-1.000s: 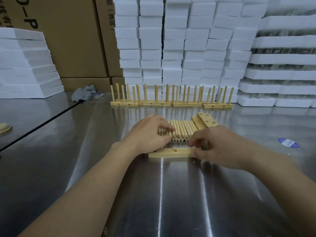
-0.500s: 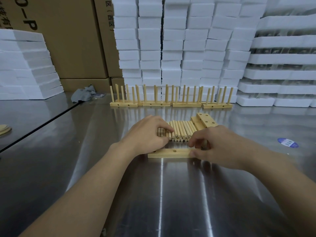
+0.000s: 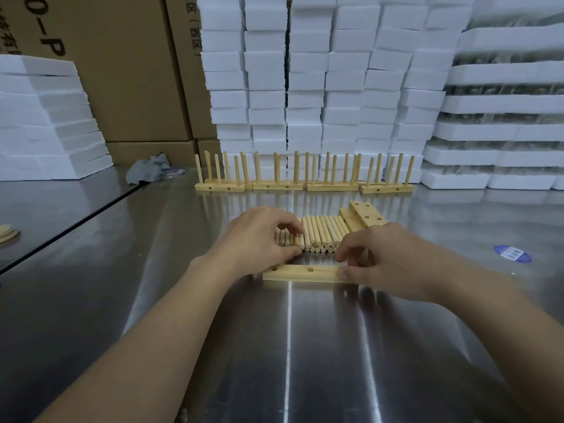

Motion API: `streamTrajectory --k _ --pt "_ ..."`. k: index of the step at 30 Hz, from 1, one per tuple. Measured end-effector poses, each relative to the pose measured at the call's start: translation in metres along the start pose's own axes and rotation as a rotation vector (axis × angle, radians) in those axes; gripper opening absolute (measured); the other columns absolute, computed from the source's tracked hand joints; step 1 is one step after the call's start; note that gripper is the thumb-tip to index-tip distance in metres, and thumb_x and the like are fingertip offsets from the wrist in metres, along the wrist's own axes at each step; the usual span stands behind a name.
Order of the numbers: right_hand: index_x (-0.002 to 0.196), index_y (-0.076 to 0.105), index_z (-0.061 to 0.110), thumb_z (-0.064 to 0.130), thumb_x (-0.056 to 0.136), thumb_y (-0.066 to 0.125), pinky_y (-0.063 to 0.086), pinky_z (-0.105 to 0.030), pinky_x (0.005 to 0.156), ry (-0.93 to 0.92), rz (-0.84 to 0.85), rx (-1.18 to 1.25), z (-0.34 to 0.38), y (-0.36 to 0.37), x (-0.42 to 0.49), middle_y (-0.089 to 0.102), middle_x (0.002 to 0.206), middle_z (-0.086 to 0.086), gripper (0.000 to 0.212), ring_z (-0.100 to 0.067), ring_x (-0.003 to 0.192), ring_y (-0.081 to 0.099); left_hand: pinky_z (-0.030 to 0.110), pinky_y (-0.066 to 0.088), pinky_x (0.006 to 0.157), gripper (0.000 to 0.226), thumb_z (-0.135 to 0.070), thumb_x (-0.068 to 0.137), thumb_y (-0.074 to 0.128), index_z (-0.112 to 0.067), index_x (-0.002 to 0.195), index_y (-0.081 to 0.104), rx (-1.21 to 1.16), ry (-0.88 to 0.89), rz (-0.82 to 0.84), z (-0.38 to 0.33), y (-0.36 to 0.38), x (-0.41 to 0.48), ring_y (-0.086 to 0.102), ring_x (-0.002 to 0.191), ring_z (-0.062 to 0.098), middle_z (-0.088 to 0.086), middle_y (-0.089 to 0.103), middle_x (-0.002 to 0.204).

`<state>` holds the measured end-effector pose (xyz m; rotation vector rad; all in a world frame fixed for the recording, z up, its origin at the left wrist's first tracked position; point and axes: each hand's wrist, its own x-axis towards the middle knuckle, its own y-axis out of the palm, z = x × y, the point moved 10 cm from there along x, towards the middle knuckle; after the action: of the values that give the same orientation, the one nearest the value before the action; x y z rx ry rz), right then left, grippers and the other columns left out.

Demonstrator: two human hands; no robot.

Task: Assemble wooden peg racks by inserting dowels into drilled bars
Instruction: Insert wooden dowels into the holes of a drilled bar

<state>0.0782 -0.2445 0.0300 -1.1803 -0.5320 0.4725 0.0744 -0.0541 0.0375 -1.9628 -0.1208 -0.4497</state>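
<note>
Barely anything's changed from a second ago: the person's left hand (image 3: 259, 239) is still curled over the left end of the pile of pale round wooden dowels (image 3: 323, 233), thumb and fingertips pinching some. The right hand (image 3: 393, 257) still grips the right end of the flat pale wooden bar with drilled holes (image 3: 305, 273). That bar lies flat on the shiny steel table (image 3: 290, 346) between both hands, with spare drilled wooden blocks (image 3: 364, 215) stacked just beyond the right hand and a row of finished light-wood peg racks (image 3: 305, 183) standing farther out past both.
</note>
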Motion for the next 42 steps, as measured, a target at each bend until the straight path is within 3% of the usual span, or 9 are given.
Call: streamTrajectory --k 5,8,11,13,16,22,30,36,42 --pt "0.113 0.07 0.041 0.053 0.095 0.071 0.042 -0.017 0.068 0.002 0.006 0.003 0.002 -0.001 -0.001 0.064 0.093 0.023 0.022 0.001 0.084 0.061 0.029 0.052 0.09 0.013 -0.043 0.093 0.079 -0.046 0.105 0.075 -0.025 0.024 -0.128 -0.001 -0.018 0.001 0.061 0.1 -0.008 -0.031 0.068 0.103" --pt "0.11 0.072 0.039 0.051 0.096 0.07 0.051 -0.021 0.072 0.009 -0.044 -0.001 0.003 -0.007 -0.002 0.065 0.094 0.023 0.019 0.001 0.084 0.062 0.019 0.05 0.086 0.012 -0.035 0.095 0.078 -0.043 0.104 0.077 -0.275 -0.03 -0.328 0.006 -0.044 -0.002 0.066 0.097 -0.013 -0.029 0.073 0.092" --pt "0.12 0.067 0.04 0.052 0.097 0.065 0.054 -0.027 0.073 0.025 -0.176 -0.009 0.006 -0.02 -0.004 0.067 0.097 0.023 0.026 0.003 0.079 0.061 0.018 0.054 0.088 0.012 -0.025 0.097 0.078 -0.032 0.106 0.083 -0.574 -0.098 -0.414 0.015 -0.058 -0.004 0.072 0.097 -0.006 -0.021 0.08 0.097" --pt "0.131 0.059 0.044 0.059 0.097 0.062 0.052 -0.028 0.072 0.017 -0.26 -0.009 0.011 -0.027 -0.005 0.063 0.103 0.025 0.038 0.005 0.078 0.058 0.017 0.056 0.091 0.014 -0.02 0.098 0.077 -0.026 0.109 0.083 -0.741 -0.117 -0.388 0.015 -0.057 -0.004 0.075 0.099 0.0 -0.015 0.082 0.1" --pt "0.138 0.053 0.044 0.064 0.095 0.06 0.056 -0.035 0.077 0.018 -0.338 0.014 0.017 -0.035 -0.008 0.063 0.106 0.025 0.048 0.004 0.079 0.058 0.008 0.053 0.075 0.016 -0.017 0.1 0.073 -0.02 0.112 0.083 -0.848 -0.133 -0.336 0.01 -0.051 -0.004 0.077 0.093 0.002 -0.009 0.083 0.099" --pt "0.101 0.07 0.04 0.057 0.094 0.064 0.059 -0.036 0.072 -0.021 -0.342 0.054 0.026 -0.038 -0.01 0.066 0.08 0.027 0.02 0.002 0.073 0.064 0.004 0.047 0.068 0.017 -0.019 0.103 0.068 -0.018 0.109 0.083 -0.88 -0.165 -0.307 0.009 -0.044 -0.001 0.077 0.088 0.004 -0.006 0.083 0.099" --pt "0.097 0.072 0.037 0.057 0.092 0.067 0.057 -0.035 0.071 -0.08 -0.305 0.062 0.037 -0.033 -0.011 0.064 0.074 0.026 0.022 0.001 0.073 0.062 0.007 0.051 0.066 0.014 -0.014 0.102 0.07 -0.014 0.106 0.084 -0.916 -0.135 -0.285 0.0 -0.041 -0.003 0.076 0.084 0.003 -0.004 0.084 0.095" --pt "0.091 0.069 0.039 0.056 0.093 0.064 0.055 -0.03 0.068 -0.1 -0.289 0.078 0.036 -0.027 -0.008 0.064 0.073 0.025 0.018 0.0 0.074 0.064 0.029 0.047 0.08 0.014 -0.028 0.099 0.074 -0.026 0.107 0.085 -0.953 -0.158 -0.206 0.001 -0.036 -0.002 0.076 0.096 0.008 -0.004 0.083 0.103" --pt "0.081 0.062 0.047 0.048 0.099 0.062 0.041 -0.016 0.061 -0.105 -0.23 0.136 0.034 -0.015 -0.004 0.065 0.075 0.031 0.018 0.003 0.08 0.063 0.037 0.049 0.093 0.032 -0.03 0.085 0.086 -0.024 0.117 0.084 -1.002 -0.14 -0.064 -0.001 -0.027 0.001 0.075 0.108 0.012 -0.003 0.082 0.114"
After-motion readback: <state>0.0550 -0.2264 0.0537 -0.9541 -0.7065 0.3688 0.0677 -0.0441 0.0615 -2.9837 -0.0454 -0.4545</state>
